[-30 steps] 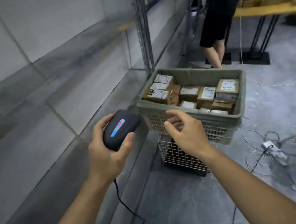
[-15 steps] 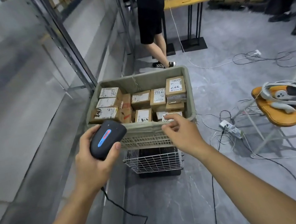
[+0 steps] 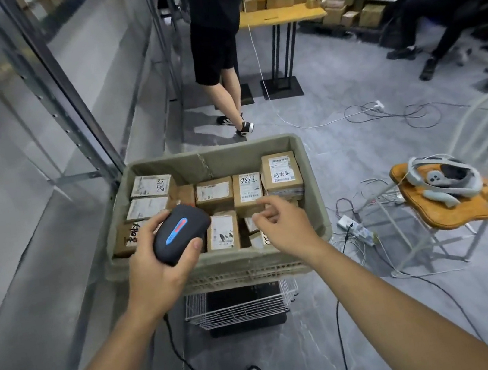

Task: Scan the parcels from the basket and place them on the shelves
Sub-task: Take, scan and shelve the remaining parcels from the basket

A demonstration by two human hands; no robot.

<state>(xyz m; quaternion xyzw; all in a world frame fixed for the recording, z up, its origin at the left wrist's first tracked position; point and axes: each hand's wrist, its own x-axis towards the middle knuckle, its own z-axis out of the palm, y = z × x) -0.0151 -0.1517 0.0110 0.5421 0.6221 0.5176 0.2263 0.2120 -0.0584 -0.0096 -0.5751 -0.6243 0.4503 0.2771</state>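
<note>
Seen from the head camera, a worker stands over a grey-green plastic basket (image 3: 311,174) of small brown cardboard parcels (image 3: 215,193) with white labels, roughly a dozen visible, some half hidden under others. The left hand (image 3: 157,267) grips a black handheld barcode scanner (image 3: 181,237) with a red-and-blue strip, fingers wrapped round its body and its cable trailing down to the floor, apparently held ready so the other hand stays free for picking. The right hand (image 3: 283,226) hovers just above the parcels at the basket's near edge, fingers loosely curled and holding nothing, seemingly about to choose one. The basket rests on a white wire rack (image 3: 242,308) directly below both hands, likely to raise it within reach. To the left of the left hand runs grey metal shelving (image 3: 63,85), where scanned parcels are to go. Beyond the hands, two other people are in view, beside a yellow-topped table (image 3: 278,18) stacked with more boxes.
</note>
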